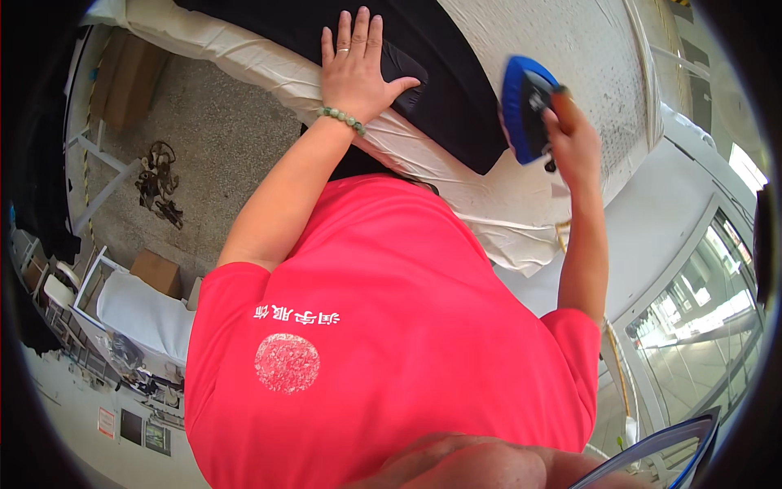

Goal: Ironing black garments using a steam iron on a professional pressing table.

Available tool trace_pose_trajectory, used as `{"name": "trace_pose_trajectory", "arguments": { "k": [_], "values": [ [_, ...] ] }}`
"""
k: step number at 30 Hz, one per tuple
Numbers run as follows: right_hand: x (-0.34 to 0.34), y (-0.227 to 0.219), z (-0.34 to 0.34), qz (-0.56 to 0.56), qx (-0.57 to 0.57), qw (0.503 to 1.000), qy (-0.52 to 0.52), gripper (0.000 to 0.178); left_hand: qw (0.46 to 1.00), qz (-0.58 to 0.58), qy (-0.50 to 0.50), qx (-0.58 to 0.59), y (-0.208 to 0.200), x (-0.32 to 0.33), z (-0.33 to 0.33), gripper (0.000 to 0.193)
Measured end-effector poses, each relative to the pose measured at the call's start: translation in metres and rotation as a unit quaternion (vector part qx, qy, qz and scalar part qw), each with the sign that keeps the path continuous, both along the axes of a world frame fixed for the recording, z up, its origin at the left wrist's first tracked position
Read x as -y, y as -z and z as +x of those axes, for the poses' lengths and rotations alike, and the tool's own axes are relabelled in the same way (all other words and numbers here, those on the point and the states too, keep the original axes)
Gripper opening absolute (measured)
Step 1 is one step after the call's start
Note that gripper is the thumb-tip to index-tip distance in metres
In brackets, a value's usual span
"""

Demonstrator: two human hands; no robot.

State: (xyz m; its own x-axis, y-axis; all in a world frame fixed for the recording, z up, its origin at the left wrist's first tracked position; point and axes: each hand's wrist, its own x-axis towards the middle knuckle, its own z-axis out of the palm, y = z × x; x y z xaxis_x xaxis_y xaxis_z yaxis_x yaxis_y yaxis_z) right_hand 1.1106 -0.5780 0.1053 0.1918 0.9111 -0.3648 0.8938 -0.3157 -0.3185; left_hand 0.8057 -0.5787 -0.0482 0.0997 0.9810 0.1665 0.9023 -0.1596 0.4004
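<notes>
My left hand (356, 69) lies flat with its fingers spread on a piece of black fabric (456, 106). The fabric stretches across a padded ironing table with a pale cover (562, 33). A ring and a green bead bracelet (342, 120) are on that hand and wrist. My right hand (574, 147) is wrapped round the brown handle of an iron (525, 110), which has a blue rim round its sole. Tilted up on its side, the iron is just right of the fabric's edge; whether it touches the table I cannot tell.
Tangled dark strips (159, 183) lie on the speckled floor at left. Cardboard boxes (155, 273) and a table with a white cloth (142, 314) stand farther left. A cord (623, 367) hangs by my right arm, near a large window (700, 285).
</notes>
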Motion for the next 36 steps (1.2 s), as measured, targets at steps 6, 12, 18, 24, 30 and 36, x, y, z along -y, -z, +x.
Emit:
{"name": "trace_pose_trajectory", "arguments": {
  "k": [6, 12, 18, 24, 30, 36],
  "values": [
    [-0.051, 0.034, -0.081, 0.014, 0.127, 0.964, -0.231, 0.045, 0.998, -0.046, -0.004, 0.047, 0.004, 0.000, -0.006, 0.127],
    [-0.077, 0.032, -0.151, -0.072, 0.132, 0.936, -0.320, 0.053, 0.992, -0.072, 0.012, 0.106, -0.002, 0.013, -0.029, 0.120],
    [-0.086, 0.021, -0.166, -0.106, 0.086, 0.945, -0.298, 0.053, 0.880, -0.021, -0.262, 0.397, -0.018, -0.016, -0.146, 0.064],
    [-0.067, 0.019, -0.172, -0.092, 0.016, 0.974, -0.208, 0.049, 0.683, -0.381, -0.342, 0.521, -0.011, -0.089, -0.192, 0.036],
    [-0.020, 0.024, -0.088, -0.088, -0.113, 0.986, 0.084, 0.043, 0.694, -0.181, -0.200, 0.668, -0.048, -0.081, -0.202, 0.017],
    [0.067, 0.066, 0.101, 0.053, 0.069, 0.962, 0.257, 0.044, 0.682, -0.180, -0.195, 0.681, -0.049, -0.087, -0.207, 0.017]
  ]
}}
